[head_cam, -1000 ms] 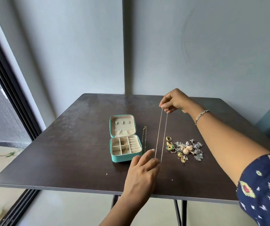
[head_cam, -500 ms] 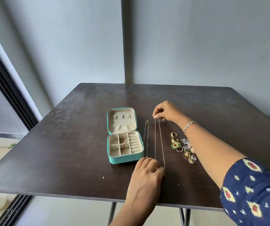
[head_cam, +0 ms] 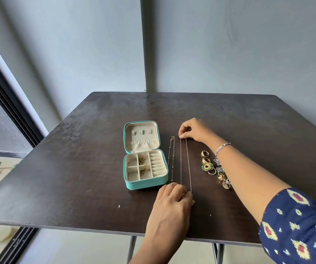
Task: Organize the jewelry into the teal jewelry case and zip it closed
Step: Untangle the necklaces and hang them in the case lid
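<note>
The teal jewelry case lies open on the dark table, its cream lid flat behind the tray, with a gold piece in a middle compartment. A thin gold chain necklace is stretched flat on the table right of the case, in two parallel strands. My right hand pinches its far end. My left hand holds its near end against the table. A beaded chain lies between the case and the thin necklace. A cluster of rings and earrings lies right of the necklace, partly under my right forearm.
The table stands in a grey wall corner, with a dark window frame at the left. My right wrist wears a silver bracelet. Two small pale specks lie near the table's front edge.
My right hand has come down from above the table to the surface, laying the thin necklace flat. My left hand stayed at the near end. The view tilted down.
</note>
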Demonstrator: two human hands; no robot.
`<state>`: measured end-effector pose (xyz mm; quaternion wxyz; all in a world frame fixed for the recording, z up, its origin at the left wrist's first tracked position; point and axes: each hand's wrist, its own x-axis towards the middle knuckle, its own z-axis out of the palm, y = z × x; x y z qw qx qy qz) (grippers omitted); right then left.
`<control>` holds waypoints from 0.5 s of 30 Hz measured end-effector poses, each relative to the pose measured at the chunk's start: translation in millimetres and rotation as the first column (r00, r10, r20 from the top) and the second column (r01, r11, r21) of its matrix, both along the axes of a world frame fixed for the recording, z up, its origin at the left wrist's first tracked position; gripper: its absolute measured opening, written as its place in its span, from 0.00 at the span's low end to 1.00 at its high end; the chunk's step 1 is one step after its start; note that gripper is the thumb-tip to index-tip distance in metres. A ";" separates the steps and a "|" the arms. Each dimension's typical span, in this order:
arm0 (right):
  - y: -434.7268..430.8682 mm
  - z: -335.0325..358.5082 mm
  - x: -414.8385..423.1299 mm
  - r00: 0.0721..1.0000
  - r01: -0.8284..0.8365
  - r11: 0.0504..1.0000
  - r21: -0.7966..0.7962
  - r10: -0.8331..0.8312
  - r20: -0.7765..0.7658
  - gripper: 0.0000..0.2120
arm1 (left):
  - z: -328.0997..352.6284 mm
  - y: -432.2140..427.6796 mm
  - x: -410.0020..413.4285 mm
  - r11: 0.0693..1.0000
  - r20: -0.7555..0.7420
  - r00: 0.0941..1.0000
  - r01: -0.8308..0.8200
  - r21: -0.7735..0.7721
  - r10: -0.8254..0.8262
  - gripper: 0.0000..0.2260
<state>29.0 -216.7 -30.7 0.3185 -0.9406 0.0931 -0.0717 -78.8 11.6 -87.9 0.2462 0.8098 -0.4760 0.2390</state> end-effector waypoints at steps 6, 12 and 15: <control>2.7 4.7 -2.5 0.996 0.045 0.987 0.151 -0.056 0.072 0.11 | 11.2 6.2 -3.5 0.975 0.025 0.998 -0.058 -0.214 0.065 0.06; 42.3 30.2 -24.3 0.968 0.045 0.909 0.414 -0.142 0.206 0.11 | 28.7 30.8 21.4 0.776 -0.297 0.904 -0.418 -0.472 0.306 0.11; 75.9 34.1 -35.6 0.971 0.022 0.790 0.613 -0.163 0.175 0.10 | 38.9 44.6 41.1 0.704 -0.614 0.756 -0.562 -0.434 0.226 0.11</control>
